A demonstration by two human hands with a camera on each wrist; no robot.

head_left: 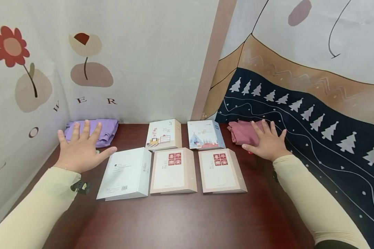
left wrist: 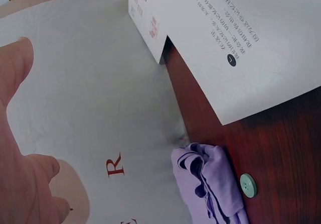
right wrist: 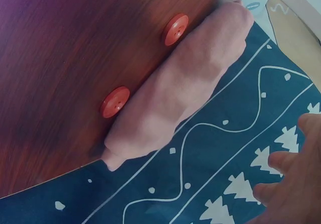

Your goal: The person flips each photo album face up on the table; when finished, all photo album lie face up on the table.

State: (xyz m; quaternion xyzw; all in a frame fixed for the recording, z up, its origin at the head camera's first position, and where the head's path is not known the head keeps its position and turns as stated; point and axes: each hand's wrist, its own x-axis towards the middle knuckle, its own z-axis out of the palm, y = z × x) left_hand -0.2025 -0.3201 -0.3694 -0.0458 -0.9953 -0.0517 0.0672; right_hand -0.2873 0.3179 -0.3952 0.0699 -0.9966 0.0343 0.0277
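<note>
My left hand [head_left: 82, 148] is held with fingers spread, overlapping a folded purple cloth [head_left: 109, 133] at the back left; nothing is in its grasp. A green button [left wrist: 248, 185] lies beside that cloth in the left wrist view. Fingers also apart, my right hand [head_left: 269, 143] hovers by a folded pink cloth [head_left: 241, 133] at the back right and holds nothing. Two red buttons, one nearer the top [right wrist: 175, 29] and one lower [right wrist: 115, 102], sit along the pink cloth's edge in the right wrist view.
Between the hands stand several book-like items on the dark red table [head_left: 174, 221]. Front row: a plain white one [head_left: 124, 173] and two with red stamps [head_left: 171, 173] [head_left: 219, 174]. Behind are two illustrated ones [head_left: 162, 133] [head_left: 203, 133]. Printed fabric [head_left: 158, 69] walls the back and sides.
</note>
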